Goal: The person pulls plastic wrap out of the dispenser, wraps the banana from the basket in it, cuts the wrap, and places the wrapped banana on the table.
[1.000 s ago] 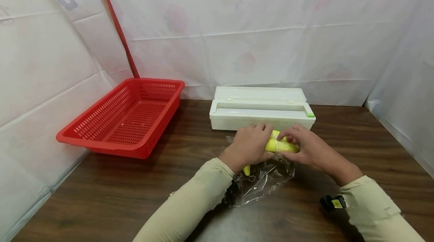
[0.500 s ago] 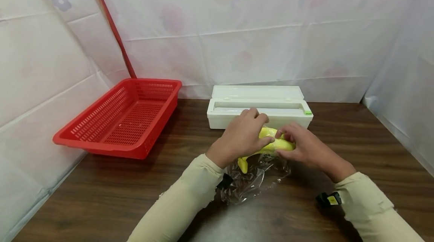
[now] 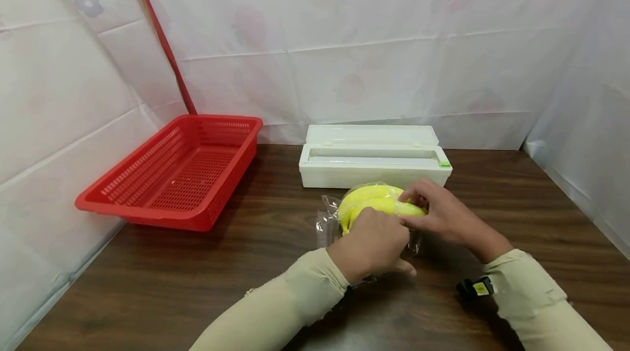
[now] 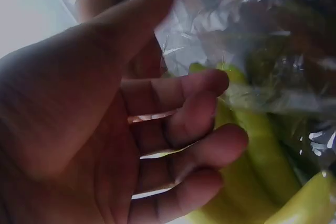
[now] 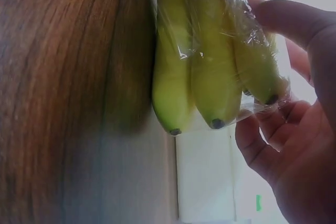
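A bunch of yellow bananas (image 3: 366, 197) lies on the table in front of the white box, partly covered in clear plastic wrap (image 3: 327, 226). My right hand (image 3: 439, 212) grips the bunch at its tip end, thumb on the near side. Several dark-tipped bananas (image 5: 215, 93) show through the film in the right wrist view. My left hand (image 3: 376, 241) is over the near side of the bunch and hides part of it. In the left wrist view its fingers (image 4: 184, 145) are loosely bent, its thumb stands apart, and the film and bananas lie just beyond them.
Behind the bananas stands a white wrap dispenser box (image 3: 375, 175) with its lid up and a roll inside. A red perforated basket (image 3: 147, 211) is at the left. White patterned sheeting (image 3: 315, 66) surrounds the brown wooden table (image 3: 497, 192).
My left hand has come off the top of the bananas and moved toward me, uncovering the wrapped bunch. The right hand keeps its grip, nearly in the same place.
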`<action>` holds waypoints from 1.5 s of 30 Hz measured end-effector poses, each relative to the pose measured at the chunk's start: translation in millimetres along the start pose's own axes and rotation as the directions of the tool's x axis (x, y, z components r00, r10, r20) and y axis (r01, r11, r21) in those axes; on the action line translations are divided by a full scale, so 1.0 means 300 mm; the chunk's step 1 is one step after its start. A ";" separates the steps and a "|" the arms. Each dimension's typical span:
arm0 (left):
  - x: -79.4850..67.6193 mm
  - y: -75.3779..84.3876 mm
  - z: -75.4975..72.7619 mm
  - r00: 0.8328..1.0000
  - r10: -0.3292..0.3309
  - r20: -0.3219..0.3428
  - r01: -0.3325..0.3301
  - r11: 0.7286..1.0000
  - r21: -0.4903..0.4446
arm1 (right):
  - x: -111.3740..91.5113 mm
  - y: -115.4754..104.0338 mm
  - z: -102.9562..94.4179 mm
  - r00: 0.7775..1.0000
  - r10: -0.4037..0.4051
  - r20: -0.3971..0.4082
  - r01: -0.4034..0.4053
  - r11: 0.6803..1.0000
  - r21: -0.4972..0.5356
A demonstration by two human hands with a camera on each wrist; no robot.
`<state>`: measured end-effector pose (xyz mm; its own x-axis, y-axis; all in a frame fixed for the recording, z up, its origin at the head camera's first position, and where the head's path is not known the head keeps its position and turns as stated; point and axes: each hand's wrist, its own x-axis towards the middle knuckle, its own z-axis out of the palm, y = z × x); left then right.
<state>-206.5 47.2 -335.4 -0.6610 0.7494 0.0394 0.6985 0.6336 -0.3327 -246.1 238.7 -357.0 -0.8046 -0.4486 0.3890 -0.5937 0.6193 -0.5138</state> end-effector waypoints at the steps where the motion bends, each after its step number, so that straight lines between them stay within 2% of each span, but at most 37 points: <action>1: 0.000 0.002 0.006 1.000 0.010 -0.001 -0.010 1.000 0.015 | 0.001 -0.001 0.001 1.000 0.008 0.007 -0.008 1.000 0.004; 4: -0.002 -0.004 0.013 0.999 0.033 0.010 -0.033 0.999 0.003 | 0.006 -0.001 0.002 0.999 0.025 0.025 -0.025 1.000 0.010; 8: -0.006 -0.036 0.002 1.000 0.019 0.000 -0.019 0.994 -0.105 | 0.010 -0.002 -0.002 0.999 0.028 0.040 -0.029 0.999 0.024; 10: -0.012 -0.058 -0.010 0.999 0.000 -0.036 -0.005 0.989 -0.150 | 0.012 -0.002 -0.004 0.999 0.023 0.042 -0.024 0.999 0.028; 12: -0.022 -0.081 -0.021 0.995 -0.022 -0.100 0.005 0.987 -0.158 | 0.013 -0.002 -0.005 0.999 0.022 0.047 -0.023 0.999 0.034; 15: -0.032 -0.108 -0.033 0.980 -0.065 -0.189 0.036 0.988 -0.150 | 0.014 -0.001 -0.005 0.999 0.024 0.048 -0.026 0.999 0.041; 19: -0.033 -0.131 -0.036 0.965 -0.103 -0.242 0.066 0.985 -0.158 | 0.014 -0.002 -0.006 0.997 0.049 0.058 -0.052 0.997 0.056; 21: -0.031 -0.140 -0.034 0.967 -0.103 -0.233 0.063 0.982 -0.176 | 0.014 -0.002 -0.006 0.996 0.058 0.062 -0.062 0.996 0.061; 24: -0.024 -0.158 -0.028 0.979 -0.083 -0.184 0.037 0.970 -0.239 | 0.012 -0.001 -0.008 0.997 0.050 0.063 -0.054 0.996 0.066; 28: -0.012 -0.184 -0.014 0.990 -0.056 -0.126 0.007 0.935 -0.356 | 0.009 -0.001 -0.013 0.997 0.034 0.067 -0.038 0.997 0.060; 31: -0.006 -0.193 -0.007 0.989 -0.048 -0.138 -0.010 0.919 -0.393 | 0.006 -0.003 -0.022 0.996 0.026 0.088 -0.031 0.998 0.059; 39: 0.015 -0.195 0.006 0.977 -0.082 -0.198 -0.007 0.911 -0.413 | -0.012 -0.014 -0.054 0.982 0.037 0.184 -0.052 0.996 0.077; 41: 0.019 -0.196 0.008 0.975 -0.095 -0.202 -0.001 0.904 -0.427 | -0.013 -0.013 -0.053 0.983 0.018 0.182 -0.031 0.997 0.068; 45: 0.023 -0.200 0.009 0.973 -0.105 -0.205 0.003 0.896 -0.445 | -0.012 -0.007 -0.040 0.991 -0.048 0.127 0.051 0.999 -0.013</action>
<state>-253.7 13.7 -317.7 -0.6600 0.7025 0.2662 0.7459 0.6550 0.1211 -241.8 246.8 -348.2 -0.7697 -0.5561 0.3135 -0.6334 0.6041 -0.4837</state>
